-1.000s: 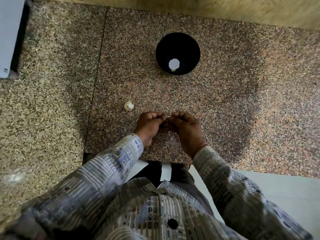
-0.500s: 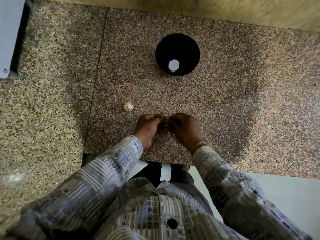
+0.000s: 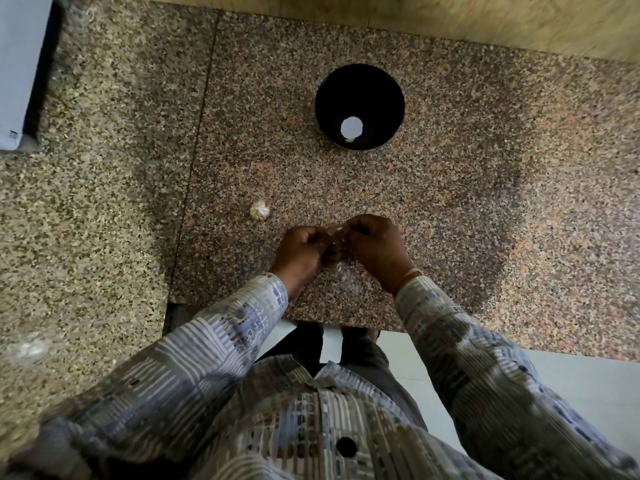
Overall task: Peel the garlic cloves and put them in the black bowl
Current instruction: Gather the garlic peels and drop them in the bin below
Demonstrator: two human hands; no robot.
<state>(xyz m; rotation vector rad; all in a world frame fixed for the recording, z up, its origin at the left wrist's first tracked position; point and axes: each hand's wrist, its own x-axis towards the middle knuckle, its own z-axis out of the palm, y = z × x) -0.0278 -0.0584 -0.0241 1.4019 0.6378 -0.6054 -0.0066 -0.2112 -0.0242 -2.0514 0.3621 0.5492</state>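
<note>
With left grip (image 3: pixel 304 249) and right grip (image 3: pixel 375 245) both curled, pinching one clove (image 3: pixel 335 237) between them, best strip skin low over the bench (image 3: pixel 450 209).

Left hand (image 3: pixel 302 252), right hand (image 3: pixel 377 249) side by side, fingers (image 3: pixel 360 226) curled inward, both pinching garlic clove (image 3: pixel 335 237).
</note>
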